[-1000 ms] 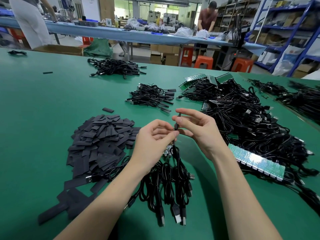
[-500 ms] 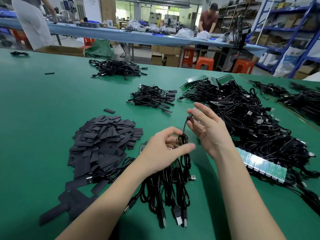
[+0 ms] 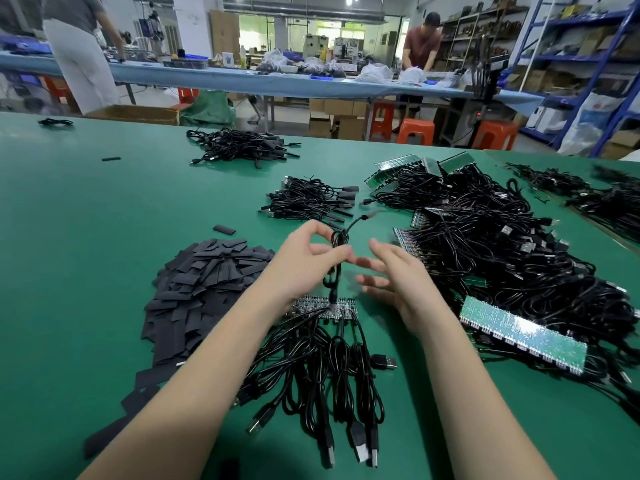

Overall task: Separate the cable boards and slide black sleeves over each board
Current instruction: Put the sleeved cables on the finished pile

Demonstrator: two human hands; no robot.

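Cable (image 3: 337, 251) mid-frame pinched in left hand (image 3: 304, 268); right hand (image 3: 391, 282) spread, empty. Toss clear onto finished bundle (image 3: 311, 199) above, avoid snagging board strip (image 3: 325, 308).

Left hand (image 3: 304, 268) pinching with curled fingers, right hand (image 3: 398, 289) open, fingers spread

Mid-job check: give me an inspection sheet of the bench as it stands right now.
Surface: green mat, no damage seen.
Job's things: board strip lies near the wrists, cables attached; black sleeves heaped at left; another board panel at right.
Clutter: stray sleeve beside the heap.
Hands: left hand pinches a coiled cable; right hand open, holding nothing.
Cables: large tangled pile at right; two smaller bundles farther back.
Surroundings: orange stools, blue shelving, two people at a far bench.
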